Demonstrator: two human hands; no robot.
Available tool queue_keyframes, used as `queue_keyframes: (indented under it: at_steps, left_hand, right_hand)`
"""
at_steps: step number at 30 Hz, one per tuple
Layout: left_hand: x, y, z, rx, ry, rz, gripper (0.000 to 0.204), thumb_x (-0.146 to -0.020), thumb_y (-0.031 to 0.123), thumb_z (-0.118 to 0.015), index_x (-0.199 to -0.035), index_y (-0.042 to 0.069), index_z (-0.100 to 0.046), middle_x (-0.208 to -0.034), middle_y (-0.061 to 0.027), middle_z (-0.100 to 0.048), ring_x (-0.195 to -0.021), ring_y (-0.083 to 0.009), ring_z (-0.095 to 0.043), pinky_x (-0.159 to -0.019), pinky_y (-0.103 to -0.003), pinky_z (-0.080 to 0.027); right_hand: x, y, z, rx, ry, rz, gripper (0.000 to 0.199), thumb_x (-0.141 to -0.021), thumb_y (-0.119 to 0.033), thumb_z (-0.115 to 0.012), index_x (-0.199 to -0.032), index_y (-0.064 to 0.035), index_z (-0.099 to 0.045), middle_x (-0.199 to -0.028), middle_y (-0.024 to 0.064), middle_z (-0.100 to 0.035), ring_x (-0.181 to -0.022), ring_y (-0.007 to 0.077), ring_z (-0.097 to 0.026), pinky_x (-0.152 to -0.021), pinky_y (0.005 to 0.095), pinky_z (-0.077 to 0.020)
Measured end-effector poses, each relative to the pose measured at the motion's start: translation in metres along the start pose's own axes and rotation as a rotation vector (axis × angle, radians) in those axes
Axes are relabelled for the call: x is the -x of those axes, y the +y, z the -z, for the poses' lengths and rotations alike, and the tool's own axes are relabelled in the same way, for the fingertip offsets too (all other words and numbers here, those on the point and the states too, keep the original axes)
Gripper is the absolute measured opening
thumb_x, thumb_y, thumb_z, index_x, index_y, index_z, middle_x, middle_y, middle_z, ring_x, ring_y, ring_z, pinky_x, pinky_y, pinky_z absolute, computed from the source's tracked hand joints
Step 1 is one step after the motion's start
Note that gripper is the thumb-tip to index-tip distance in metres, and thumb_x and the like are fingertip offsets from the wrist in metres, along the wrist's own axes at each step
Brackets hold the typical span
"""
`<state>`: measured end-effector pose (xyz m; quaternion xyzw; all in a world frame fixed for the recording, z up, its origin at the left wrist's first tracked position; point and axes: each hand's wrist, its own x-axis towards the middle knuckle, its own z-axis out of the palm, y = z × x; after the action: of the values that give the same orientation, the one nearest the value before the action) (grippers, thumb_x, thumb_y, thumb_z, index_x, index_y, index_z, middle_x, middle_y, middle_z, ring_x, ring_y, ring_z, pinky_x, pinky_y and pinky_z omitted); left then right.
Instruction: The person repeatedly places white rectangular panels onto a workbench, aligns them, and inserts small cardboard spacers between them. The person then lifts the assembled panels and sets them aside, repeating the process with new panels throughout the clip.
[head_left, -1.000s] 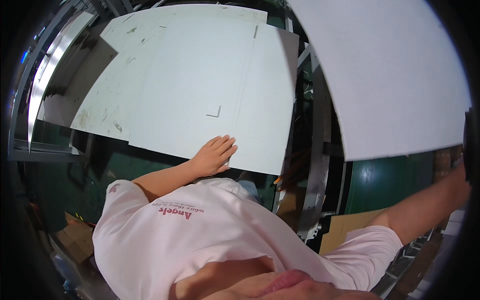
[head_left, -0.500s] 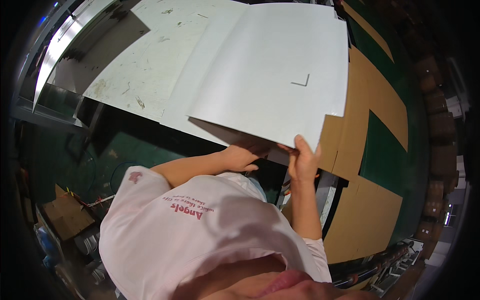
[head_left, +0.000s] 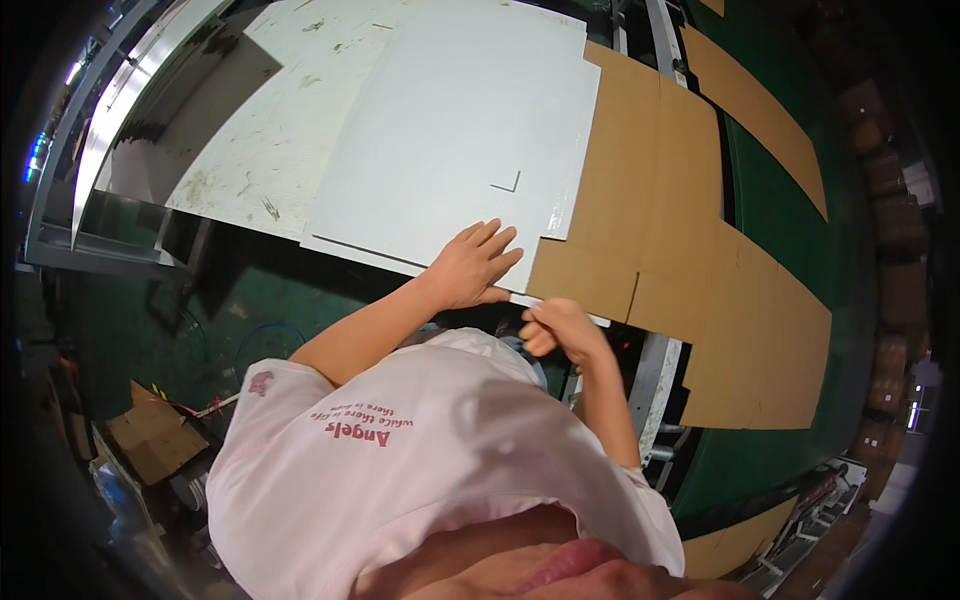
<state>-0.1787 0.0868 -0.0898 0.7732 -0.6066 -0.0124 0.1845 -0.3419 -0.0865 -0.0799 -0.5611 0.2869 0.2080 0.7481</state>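
Note:
A white cardboard sheet with notched right corners and an L-shaped slit lies flat before me. My left hand rests on its near edge, palm down with the fingers spread. Just right of it, my right hand is closed, its fingers curled at the near edge where the white sheet meets brown cardboard. Whatever those fingers may hold is hidden. The brown cardboard extends right from beside the white sheet.
Beneath the white sheet is a scuffed white tabletop. On the right, more brown boards lie on a green conveyor belt. A metal frame stands at the left, and an opened carton sits at the lower left.
The white sheet has come down flat and shifted left. My left hand moved from under its edge to on top; my right hand let go of its corner and dropped lower left.

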Motion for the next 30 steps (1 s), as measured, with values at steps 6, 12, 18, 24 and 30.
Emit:
queue_keyframes:
  at_steps: [6, 12, 18, 24, 30]
  left_hand:
    - [-0.024, 0.016, 0.003, -0.145, -0.083, -0.137, 0.054, -0.074, 0.033, -0.073, -0.119, 0.011, -0.054, -0.133, -0.0115, -0.045, -0.126, -0.0345, -0.039, -0.105, -0.05, -0.033]
    - [-0.034, 0.02, 0.004, -0.112, -0.089, -0.187, 0.044, -0.075, 0.032, -0.072, -0.111, 0.013, -0.057, -0.13, -0.0099, -0.046, -0.125, -0.0364, -0.039, -0.101, -0.053, -0.034]
    - [-0.029, 0.024, -0.014, -0.101, -0.03, -0.136, 0.04, -0.076, 0.033, -0.069, -0.105, 0.01, -0.056, -0.127, -0.0115, -0.047, -0.122, -0.039, -0.04, -0.103, -0.054, -0.034]
    - [-0.028, 0.016, -0.022, 0.006, 0.005, -0.101, 0.05, -0.075, 0.037, -0.069, -0.115, 0.01, -0.054, -0.129, -0.0099, -0.05, -0.125, -0.0353, -0.04, -0.107, -0.051, -0.031]
    - [-0.031, 0.015, -0.025, 0.096, 0.066, -0.042, 0.062, -0.069, 0.036, -0.069, -0.122, 0.01, -0.053, -0.126, -0.0083, -0.054, -0.12, -0.0316, -0.047, -0.103, -0.051, -0.036]
  right_hand:
    - [0.041, 0.007, 0.224, 0.498, 1.235, 0.617, 0.045, -0.083, -0.017, -0.067, -0.119, 0.0043, -0.053, -0.118, 0.0245, -0.058, -0.107, 0.0295, -0.057, -0.091, 0.0371, -0.0458]
    - [0.039, -0.022, 0.32, 0.486, 1.074, 0.286, 0.065, -0.073, -0.019, -0.076, -0.122, 0.0111, -0.047, -0.116, 0.025, -0.059, -0.106, 0.0325, -0.059, -0.09, 0.0393, -0.0476]
    - [0.088, -0.148, 0.176, 0.989, 1.006, 0.463, 0.04, -0.066, -0.005, -0.074, -0.102, 0.002, -0.058, -0.085, 0.0106, -0.066, -0.078, 0.019, -0.064, -0.066, 0.0319, -0.0513]
    - [-0.038, -0.141, 0.045, 1.236, 0.863, 0.744, 0.026, -0.063, -0.012, -0.067, -0.086, -0.0011, -0.058, -0.083, 0.0142, -0.06, -0.068, 0.0316, -0.062, -0.061, 0.0366, -0.0521]
    - [-0.112, -0.095, 0.022, 1.542, 0.89, 0.639, 0.013, -0.073, -0.017, -0.063, -0.079, -0.0054, -0.061, -0.081, 0.0111, -0.059, -0.065, 0.0306, -0.06, -0.059, 0.0388, -0.0509]
